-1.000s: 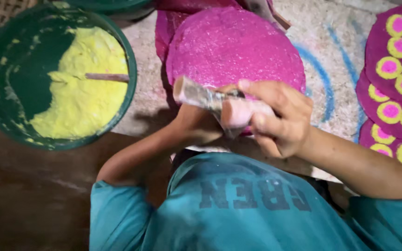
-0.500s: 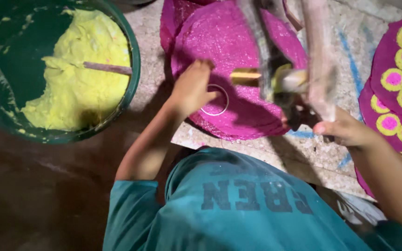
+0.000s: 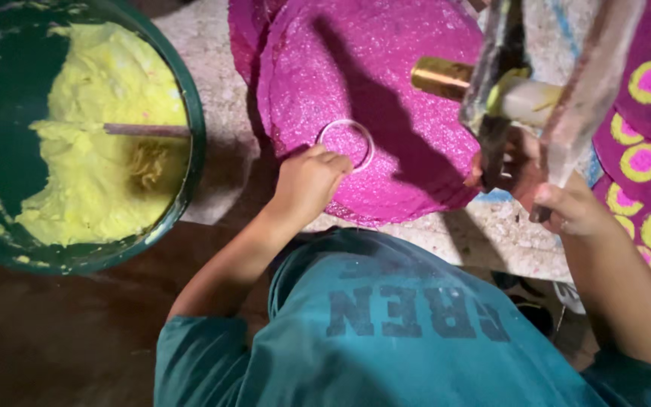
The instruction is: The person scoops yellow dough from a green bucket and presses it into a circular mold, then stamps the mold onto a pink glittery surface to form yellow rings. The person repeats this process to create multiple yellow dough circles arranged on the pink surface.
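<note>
The small clear ring lies flat on the pink round mat, near the mat's lower middle. The left hand rests at the ring's near rim, fingers curled and touching its edge rather than closed around it. Half a second ago that hand was still reaching in above the mat; now it has settled and steadies the ring in place. Right of the ring, the right hand has swung a long press tool up over the mat; its fingers are wrapped tight on the tool's handles, and the brass nozzle points toward the ring. Left of the ring stands a green tub of yellow dough. Far right of the ring lies a mat with yellow-and-pink rings.
</note>
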